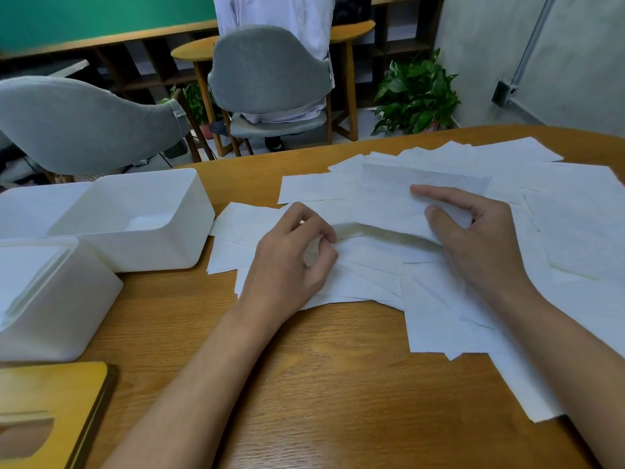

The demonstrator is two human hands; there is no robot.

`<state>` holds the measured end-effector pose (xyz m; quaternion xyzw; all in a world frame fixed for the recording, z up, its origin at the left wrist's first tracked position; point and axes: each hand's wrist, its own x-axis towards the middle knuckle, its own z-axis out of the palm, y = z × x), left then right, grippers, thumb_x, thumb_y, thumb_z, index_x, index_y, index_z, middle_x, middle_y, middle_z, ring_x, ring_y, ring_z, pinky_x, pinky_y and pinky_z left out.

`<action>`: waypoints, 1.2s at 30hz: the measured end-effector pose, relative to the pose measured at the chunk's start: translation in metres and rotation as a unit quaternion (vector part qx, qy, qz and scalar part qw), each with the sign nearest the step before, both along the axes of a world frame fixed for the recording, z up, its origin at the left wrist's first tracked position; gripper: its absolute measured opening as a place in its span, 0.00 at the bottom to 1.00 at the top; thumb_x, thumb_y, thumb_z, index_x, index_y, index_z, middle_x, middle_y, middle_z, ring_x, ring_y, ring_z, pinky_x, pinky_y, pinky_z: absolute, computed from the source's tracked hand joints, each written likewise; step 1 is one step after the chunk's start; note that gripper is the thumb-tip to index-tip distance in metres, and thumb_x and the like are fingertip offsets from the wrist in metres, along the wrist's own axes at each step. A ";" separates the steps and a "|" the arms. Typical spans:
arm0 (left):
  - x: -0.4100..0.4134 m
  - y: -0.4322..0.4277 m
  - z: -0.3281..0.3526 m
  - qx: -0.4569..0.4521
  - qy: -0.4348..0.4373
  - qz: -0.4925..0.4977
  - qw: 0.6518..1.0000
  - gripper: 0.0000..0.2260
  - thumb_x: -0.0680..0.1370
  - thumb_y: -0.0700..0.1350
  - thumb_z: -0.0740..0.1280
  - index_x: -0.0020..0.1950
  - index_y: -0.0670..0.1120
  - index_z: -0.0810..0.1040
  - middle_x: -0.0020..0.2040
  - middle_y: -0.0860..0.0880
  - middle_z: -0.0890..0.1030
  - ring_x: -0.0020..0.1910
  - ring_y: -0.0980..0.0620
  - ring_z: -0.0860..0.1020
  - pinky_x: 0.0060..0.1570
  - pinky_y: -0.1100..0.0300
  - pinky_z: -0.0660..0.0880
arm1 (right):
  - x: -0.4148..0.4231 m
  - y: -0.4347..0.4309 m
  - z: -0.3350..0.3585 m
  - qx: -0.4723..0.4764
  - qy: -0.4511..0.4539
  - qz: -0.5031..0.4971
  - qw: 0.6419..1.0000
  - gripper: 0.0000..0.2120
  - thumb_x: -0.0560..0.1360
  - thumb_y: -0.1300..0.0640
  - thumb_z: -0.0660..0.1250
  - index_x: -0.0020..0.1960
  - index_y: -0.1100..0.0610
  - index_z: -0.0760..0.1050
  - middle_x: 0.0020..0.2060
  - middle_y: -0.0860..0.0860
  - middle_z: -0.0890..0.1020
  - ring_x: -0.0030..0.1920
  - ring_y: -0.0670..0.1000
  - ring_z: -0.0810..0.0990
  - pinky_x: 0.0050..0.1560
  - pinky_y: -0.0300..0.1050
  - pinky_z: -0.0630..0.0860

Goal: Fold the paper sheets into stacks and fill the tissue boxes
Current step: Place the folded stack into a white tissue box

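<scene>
- My R hand (473, 245) pinches folded stack (389, 201) at near edge.
- My L hand (291, 258): fingers curled over loose sheets (439, 316); grip, can't tell.
- Open tissue box (152, 245) at left of worktop (321, 384).

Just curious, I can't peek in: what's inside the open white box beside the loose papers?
The open white box shows only a pale patch of its floor; no paper stack shows. Its near wall hides the rest of the inside.
</scene>
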<state>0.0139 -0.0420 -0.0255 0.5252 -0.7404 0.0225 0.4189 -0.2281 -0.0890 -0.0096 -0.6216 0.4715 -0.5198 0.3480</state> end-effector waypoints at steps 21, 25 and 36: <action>-0.014 0.012 0.029 0.175 0.337 -0.037 0.924 0.04 0.78 0.42 0.76 0.50 0.51 0.86 0.52 0.63 0.85 0.58 0.65 0.79 0.62 0.62 0.72 | 0.013 0.012 -0.002 0.140 -0.100 0.214 0.962 0.35 0.64 0.20 0.68 0.54 0.47 0.87 0.54 0.52 0.88 0.58 0.55 0.86 0.63 0.59 0.76; -0.015 0.011 0.028 0.186 0.353 -0.020 0.917 0.04 0.78 0.44 0.76 0.51 0.52 0.86 0.53 0.66 0.84 0.57 0.66 0.79 0.59 0.62 0.75 | 0.015 0.017 0.005 0.108 -0.072 0.209 0.969 0.09 0.75 0.44 0.75 0.50 0.48 0.87 0.50 0.49 0.88 0.52 0.52 0.87 0.55 0.52 0.79; -0.023 0.013 0.022 0.179 0.346 -0.041 0.920 0.05 0.78 0.43 0.77 0.53 0.49 0.85 0.53 0.59 0.85 0.57 0.59 0.81 0.57 0.55 0.78 | 0.019 0.021 0.005 0.102 -0.004 0.162 0.982 0.07 0.80 0.54 0.71 0.56 0.45 0.83 0.48 0.38 0.87 0.48 0.41 0.86 0.42 0.30 0.77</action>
